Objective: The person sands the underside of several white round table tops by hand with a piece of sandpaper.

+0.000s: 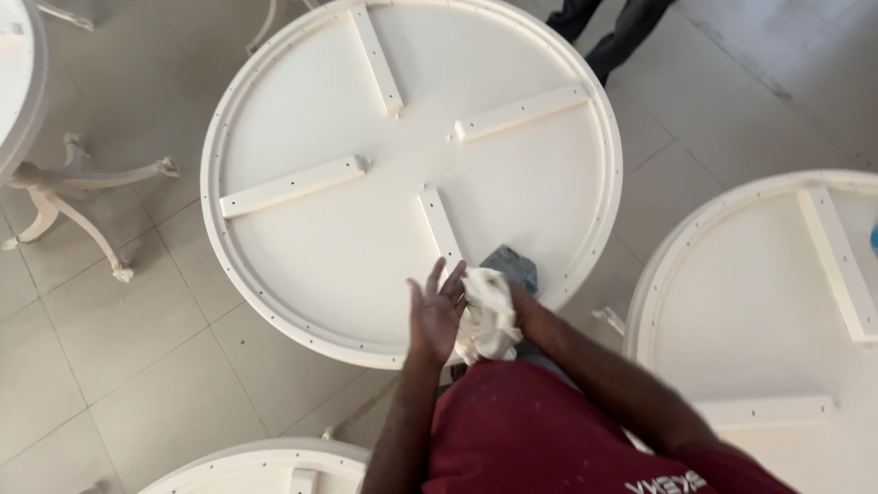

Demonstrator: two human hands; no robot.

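Your left hand [436, 314], fingers spread, presses a crumpled white cloth [487, 316] clenched in your right hand [518, 302], just above the upturned cream round wooden tabletop [302, 256]; wiping seems underway—next, lower it flat.

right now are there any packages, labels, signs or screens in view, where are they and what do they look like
No packages, signs or screens in view.
Printed marking: white lettering on the person's dark red shirt, bottom edge of the head view, partly cut off.
Nothing else bears print: the white cloth held between left hand and right hand is plain, and so is the cream round tabletop lying underside up.
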